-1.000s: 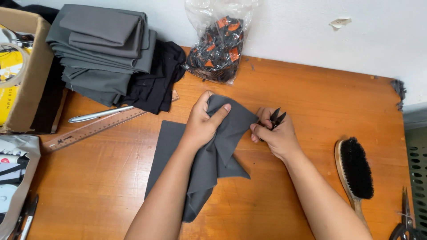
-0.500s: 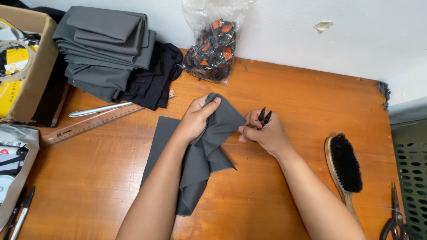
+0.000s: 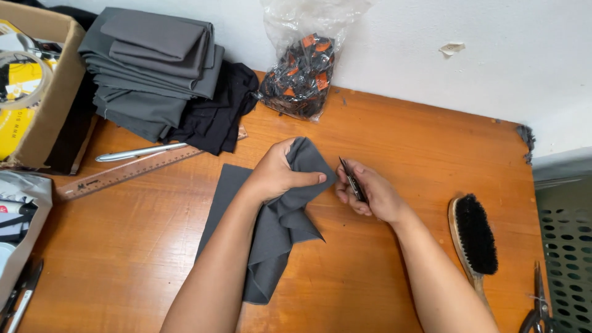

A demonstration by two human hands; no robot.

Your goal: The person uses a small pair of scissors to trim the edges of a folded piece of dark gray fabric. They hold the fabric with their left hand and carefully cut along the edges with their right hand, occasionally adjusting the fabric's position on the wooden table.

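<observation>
A dark grey piece of fabric [image 3: 277,234] lies on the orange wooden table [image 3: 401,142], bunched up at its far end. My left hand [image 3: 277,176] grips that bunched end, thumb pointing right. Just to its right, my right hand [image 3: 370,194] holds small black thread snips [image 3: 351,179], their tips pointing up and left toward the fabric's edge.
A stack of folded grey and black cloth [image 3: 154,68] sits at the back left, with a ruler [image 3: 123,172] and a silver pen [image 3: 139,152] beside it. A plastic bag of dark items [image 3: 302,74], a cardboard box [image 3: 37,86], a brush [image 3: 475,237] and scissors [image 3: 538,302] surround the work area.
My left hand has closed from lying flat on the fabric to gripping its gathered end. My right hand has kept the snips close by the cloth.
</observation>
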